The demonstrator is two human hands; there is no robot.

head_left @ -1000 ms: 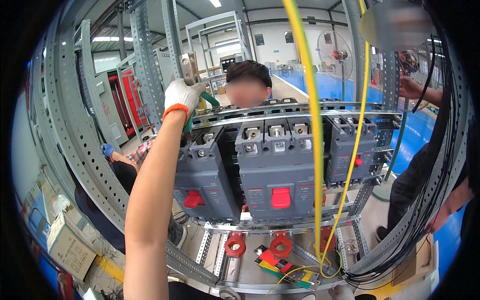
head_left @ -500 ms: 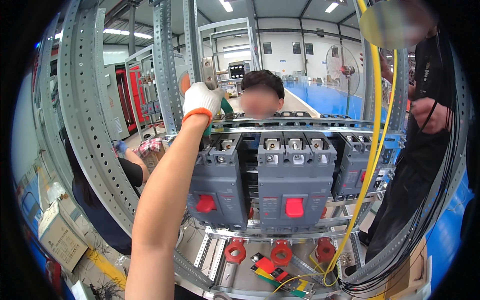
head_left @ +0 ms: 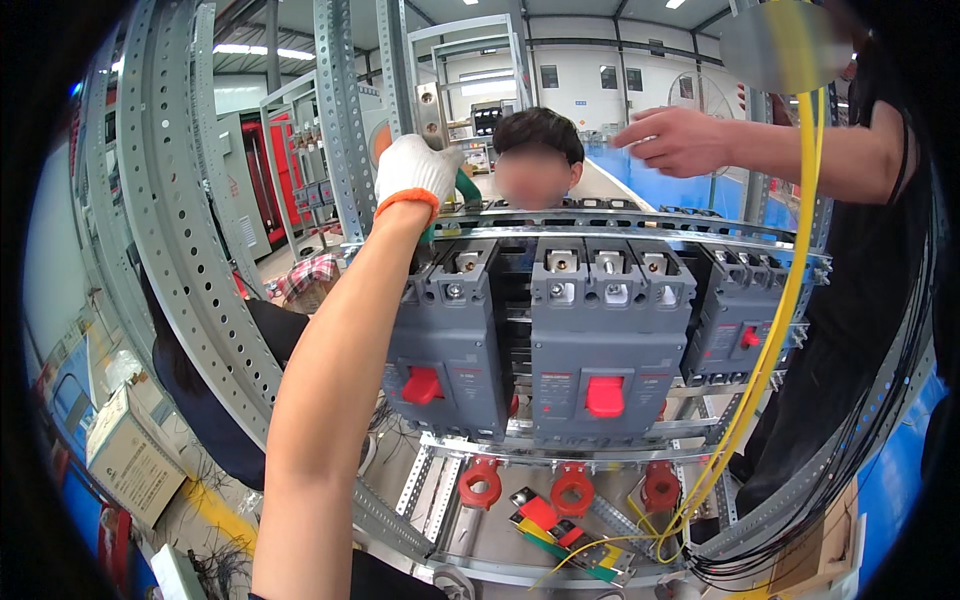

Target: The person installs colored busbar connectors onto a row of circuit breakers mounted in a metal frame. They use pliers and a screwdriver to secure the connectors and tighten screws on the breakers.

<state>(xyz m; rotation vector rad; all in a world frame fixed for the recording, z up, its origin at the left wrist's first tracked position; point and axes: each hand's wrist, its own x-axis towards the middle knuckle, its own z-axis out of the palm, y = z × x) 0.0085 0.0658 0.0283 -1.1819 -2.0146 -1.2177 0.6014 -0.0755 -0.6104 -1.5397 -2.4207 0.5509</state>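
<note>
My left hand (head_left: 415,172), in a white glove with an orange cuff, is raised above the left breaker. Its fingers are closed around a green-sleeved busbar (head_left: 466,187), whose bare metal end with bolt holes (head_left: 430,112) rises above the glove. Much of the bar is hidden by the hand. Below my forearm sits the left grey circuit breaker (head_left: 447,350) with a red handle. Beside it are a middle breaker (head_left: 610,345) and a smaller right breaker (head_left: 738,315), all mounted on the metal frame. My right hand is out of view.
A co-worker's head (head_left: 538,160) is behind the top rail (head_left: 640,232). From the right reaches another co-worker's bare hand (head_left: 675,142). Yellow wires (head_left: 790,300) hang in front. Red rings (head_left: 572,490) and coloured bars (head_left: 560,530) lie low. A perforated upright (head_left: 190,250) stands left.
The right co-worker's arm has swung up and reaches left above the breakers. My view has shifted slightly; my left hand keeps its grip on the busbar.
</note>
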